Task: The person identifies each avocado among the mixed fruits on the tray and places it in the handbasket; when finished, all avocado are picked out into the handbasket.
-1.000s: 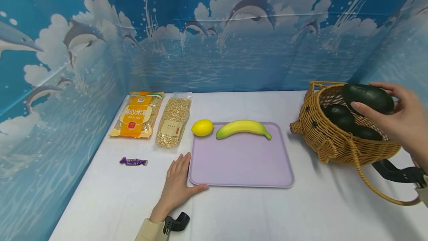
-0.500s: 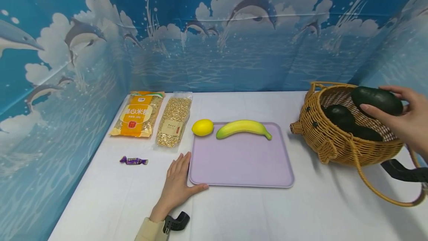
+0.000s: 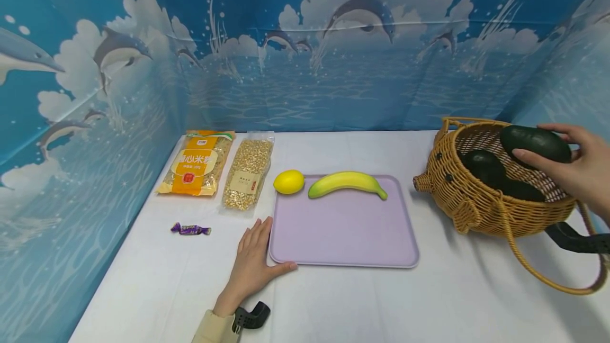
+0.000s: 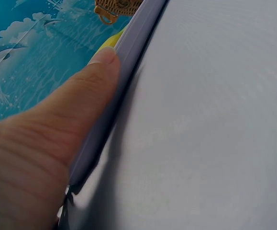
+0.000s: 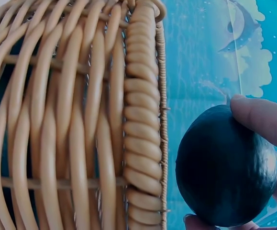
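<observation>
My right hand [image 3: 579, 160] holds a dark green avocado [image 3: 535, 143] between thumb and fingers, over the open top of a wicker basket [image 3: 512, 218]. In the right wrist view, the avocado [image 5: 227, 167] hangs beyond the basket's braided rim [image 5: 142, 120]. Inside the basket lie more dark green avocados [image 3: 483, 167], partly hidden by its wall. My left hand [image 3: 254, 258] rests at the front left corner of a lilac tray [image 3: 344, 232], fingers straight along its side. Its thumb [image 4: 88, 86] touches the tray's front edge. A banana [image 3: 347, 181] lies across the tray's back part.
A lemon [image 3: 288, 181] sits at the tray's back left corner. Left of it are a bag of grain [image 3: 248, 173], an orange-labelled bag [image 3: 195, 165] and a purple-wrapped candy [image 3: 190, 229]. The basket's handle [image 3: 534, 274] loops over the white table.
My right hand has shifted right and slightly down with the avocado, mostly in the first half second. The left hand, tray and fruit on it stay put.
</observation>
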A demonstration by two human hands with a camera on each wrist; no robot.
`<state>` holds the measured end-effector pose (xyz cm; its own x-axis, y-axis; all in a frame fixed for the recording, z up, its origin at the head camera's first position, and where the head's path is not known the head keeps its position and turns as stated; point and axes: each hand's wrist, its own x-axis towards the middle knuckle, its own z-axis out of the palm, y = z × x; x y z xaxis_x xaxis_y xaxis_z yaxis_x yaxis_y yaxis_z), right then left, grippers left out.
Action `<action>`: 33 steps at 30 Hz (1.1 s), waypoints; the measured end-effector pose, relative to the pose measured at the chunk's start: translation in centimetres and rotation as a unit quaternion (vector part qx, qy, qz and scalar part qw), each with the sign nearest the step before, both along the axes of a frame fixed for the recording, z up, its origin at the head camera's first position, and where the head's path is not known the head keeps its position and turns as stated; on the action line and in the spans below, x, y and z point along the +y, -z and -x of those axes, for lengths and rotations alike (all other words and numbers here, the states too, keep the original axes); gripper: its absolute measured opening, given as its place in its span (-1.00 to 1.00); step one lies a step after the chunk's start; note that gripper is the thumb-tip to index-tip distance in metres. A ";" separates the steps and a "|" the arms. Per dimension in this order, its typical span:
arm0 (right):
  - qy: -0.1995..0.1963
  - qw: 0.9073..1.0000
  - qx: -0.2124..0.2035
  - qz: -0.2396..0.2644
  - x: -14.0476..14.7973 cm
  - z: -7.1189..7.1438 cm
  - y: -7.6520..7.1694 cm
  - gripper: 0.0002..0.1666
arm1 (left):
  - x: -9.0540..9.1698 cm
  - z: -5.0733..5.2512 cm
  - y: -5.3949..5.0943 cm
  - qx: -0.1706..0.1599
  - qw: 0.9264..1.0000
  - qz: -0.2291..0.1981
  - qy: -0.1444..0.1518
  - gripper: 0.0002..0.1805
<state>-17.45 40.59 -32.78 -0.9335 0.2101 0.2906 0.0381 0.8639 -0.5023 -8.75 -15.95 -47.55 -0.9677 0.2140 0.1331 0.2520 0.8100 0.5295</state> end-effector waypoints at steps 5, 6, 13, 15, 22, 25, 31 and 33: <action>0.000 1.000 -0.020 0.011 -1.6 -0.6 -1.4 -0.06 | 0.0 0.0 0.0 0.002 1.000 0.002 -0.001 0.27; 0.000 1.000 -0.023 0.011 -2.0 -0.7 -1.7 -0.06 | 0.0 0.0 0.0 0.002 1.000 0.001 -0.001 0.27; -0.008 0.999 -0.030 0.016 -2.3 -0.8 -1.9 -0.07 | 0.1 0.0 -0.1 -0.001 1.000 -0.001 0.000 0.27; -0.007 0.999 -0.031 0.016 -1.6 -0.5 -1.3 -0.06 | 0.1 0.0 -0.2 -0.001 1.000 0.000 0.000 0.27; 0.010 0.999 -0.020 0.037 1.0 1.1 1.3 -0.14 | 0.1 0.0 -0.2 0.005 1.000 -0.001 -0.001 0.27; 0.019 0.999 0.002 0.048 2.4 2.0 2.7 -0.27 | 0.1 0.0 -0.2 0.009 1.000 0.000 0.000 0.27; 0.029 0.999 -0.003 0.045 0.2 0.4 1.4 -0.40 | 0.0 0.0 -0.1 -0.001 1.000 0.002 -0.003 0.27; 0.015 0.998 -0.018 0.058 -1.5 -0.7 0.3 -0.38 | 0.0 0.0 -0.2 -0.002 1.000 0.001 -0.003 0.27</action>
<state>-16.77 39.08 -33.11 -0.9356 0.2682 0.2294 0.0823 0.7978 -0.5973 -8.71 -15.90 -47.39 -0.9694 0.2087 0.1289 0.2453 0.8127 0.5286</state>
